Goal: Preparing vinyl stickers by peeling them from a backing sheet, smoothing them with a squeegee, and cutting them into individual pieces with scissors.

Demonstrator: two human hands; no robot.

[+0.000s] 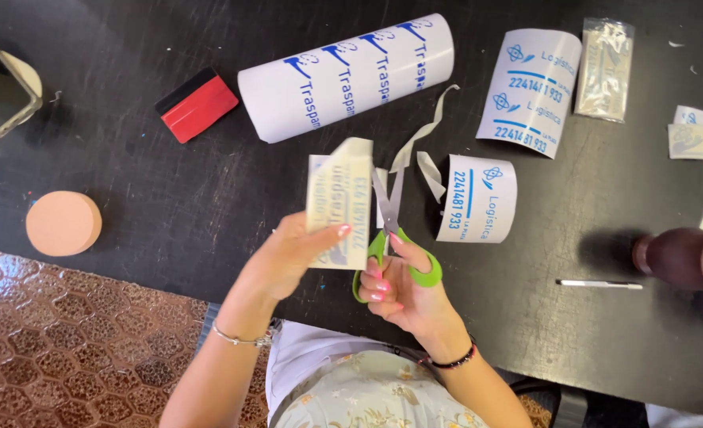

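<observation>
Right hand fingers gripping green scissors, left hand fingers pinching white blue-printed sticker, black table

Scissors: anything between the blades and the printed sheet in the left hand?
Nothing visible. The right hand holds the green-handled scissors with blades right at the edge of the printed sheet held by the left hand. Cut strips hang beyond the blades.

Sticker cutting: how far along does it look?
Done: two cut curled labels and offcut strips lie on the table. In hand: left hand holds a sheet, right hand works scissors. Left: the printed roll lies uncut.
</observation>
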